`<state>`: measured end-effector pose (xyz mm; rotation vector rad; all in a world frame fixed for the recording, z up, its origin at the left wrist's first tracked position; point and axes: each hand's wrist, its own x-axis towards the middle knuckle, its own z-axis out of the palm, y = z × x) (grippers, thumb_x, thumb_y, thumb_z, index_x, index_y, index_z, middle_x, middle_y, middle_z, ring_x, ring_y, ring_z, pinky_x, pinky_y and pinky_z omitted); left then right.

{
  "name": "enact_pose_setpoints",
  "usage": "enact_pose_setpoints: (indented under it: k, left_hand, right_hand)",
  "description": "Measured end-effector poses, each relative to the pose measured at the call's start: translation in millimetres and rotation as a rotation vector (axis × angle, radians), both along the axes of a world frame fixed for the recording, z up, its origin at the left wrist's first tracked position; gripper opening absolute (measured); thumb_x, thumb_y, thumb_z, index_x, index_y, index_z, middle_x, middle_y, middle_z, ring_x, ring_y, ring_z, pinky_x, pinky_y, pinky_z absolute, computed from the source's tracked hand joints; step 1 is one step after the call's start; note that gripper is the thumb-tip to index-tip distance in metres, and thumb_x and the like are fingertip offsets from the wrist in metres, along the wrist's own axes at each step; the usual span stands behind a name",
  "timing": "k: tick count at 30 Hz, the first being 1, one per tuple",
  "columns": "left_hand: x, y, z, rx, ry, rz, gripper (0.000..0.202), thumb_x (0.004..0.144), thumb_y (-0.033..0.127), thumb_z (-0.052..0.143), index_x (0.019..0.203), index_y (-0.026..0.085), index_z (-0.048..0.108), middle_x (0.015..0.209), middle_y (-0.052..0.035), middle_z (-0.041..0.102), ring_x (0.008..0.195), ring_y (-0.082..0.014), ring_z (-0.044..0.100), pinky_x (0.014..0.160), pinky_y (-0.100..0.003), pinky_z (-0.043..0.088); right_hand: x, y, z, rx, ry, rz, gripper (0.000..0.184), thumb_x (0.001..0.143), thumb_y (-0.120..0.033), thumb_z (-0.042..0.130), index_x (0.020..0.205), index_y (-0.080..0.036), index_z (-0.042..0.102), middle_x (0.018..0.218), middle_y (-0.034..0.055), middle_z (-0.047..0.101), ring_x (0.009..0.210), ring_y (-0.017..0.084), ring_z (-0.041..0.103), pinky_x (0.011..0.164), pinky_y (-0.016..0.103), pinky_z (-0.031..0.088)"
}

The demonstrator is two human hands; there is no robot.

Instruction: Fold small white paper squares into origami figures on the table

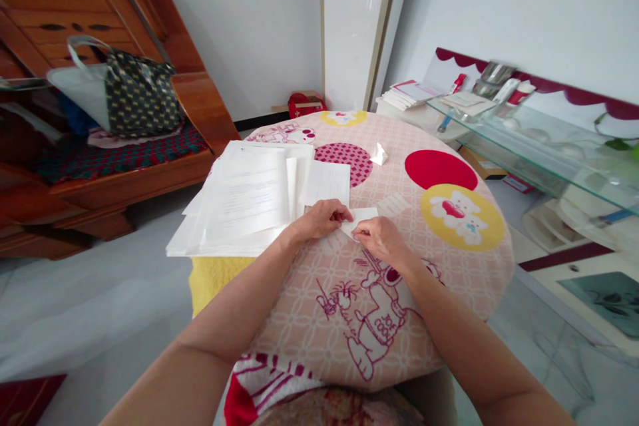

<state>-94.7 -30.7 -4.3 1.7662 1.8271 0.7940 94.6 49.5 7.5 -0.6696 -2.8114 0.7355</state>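
My left hand (322, 218) and my right hand (380, 239) meet over a small folded white paper (363, 215) on the pink cartoon-print cloth (399, 279) of a round table. Both hands pinch the paper with curled fingers, the left on its left edge and the right on its lower right corner. To the left of my hands lies a spread stack of white sheets (249, 196), with one loose sheet (328, 183) just behind my left hand.
A small crumpled bit of paper (379, 154) lies farther back on the cloth. A wooden bench (100, 113) with a patterned bag (137, 93) stands at left. A glass shelf (524, 133) with papers and metal bowls runs along the right. A white standing unit (352, 26) is behind.
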Motion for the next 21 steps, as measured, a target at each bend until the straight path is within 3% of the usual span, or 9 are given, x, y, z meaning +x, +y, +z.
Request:
enact_pose_setpoints:
  k: [5, 10, 21]
  left_hand:
    - [2.0, -0.5, 2.1, -0.026, 0.012, 0.023, 0.035, 0.071, 0.002, 0.055, 0.093, 0.019, 0.076, 0.084, 0.0002, 0.069, 0.070, -0.0102, 0.059, 0.070, -0.022, 0.048]
    - [6.7, -0.5, 3.9, -0.037, 0.031, 0.054, 0.025, 0.070, 0.012, 0.070, 0.093, 0.018, 0.076, 0.082, -0.0001, 0.066, 0.071, -0.0117, 0.059, 0.069, -0.023, 0.047]
    - [4.4, 0.0, -0.2, -0.023, 0.031, 0.044, 0.029, 0.069, 0.009, 0.064, 0.093, 0.019, 0.076, 0.083, 0.0001, 0.066, 0.071, -0.0110, 0.060, 0.069, -0.023, 0.048]
  right_hand:
    - [0.6, -0.4, 1.7, 0.031, -0.039, 0.033, 0.022, 0.086, -0.014, 0.061, 0.092, -0.021, 0.081, 0.084, 0.0069, 0.077, 0.075, 0.019, 0.066, 0.066, 0.026, 0.037]
    - [-0.8, -0.2, -1.1, 0.100, -0.105, 0.119, 0.028, 0.091, -0.015, 0.058, 0.105, -0.024, 0.080, 0.095, 0.0095, 0.079, 0.082, 0.021, 0.070, 0.072, 0.028, 0.042]
    - [13.4, 11.2, 6.8, -0.059, -0.041, 0.216, 0.033, 0.077, -0.004, 0.055, 0.086, -0.022, 0.082, 0.082, 0.0039, 0.078, 0.072, 0.017, 0.066, 0.066, 0.025, 0.043]
